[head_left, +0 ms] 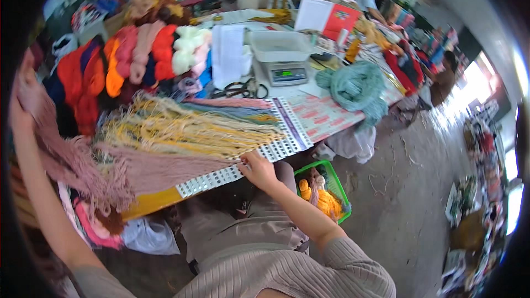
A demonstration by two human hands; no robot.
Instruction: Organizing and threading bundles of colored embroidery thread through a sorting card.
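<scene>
My right hand (257, 170) presses fingertips onto the long white sample card (259, 152) at the near edge of the surface (331, 116), fingers bent, gripping nothing. My left hand (21, 116) is raised at the far left, closed around a hank of dusty-pink yarn (66, 160) that trails down to the card. Yellow and pink tassels (182, 132) crowd the card; open concrete floor (397, 187) lies to my right, a green basket (326, 190) just below the edge
</scene>
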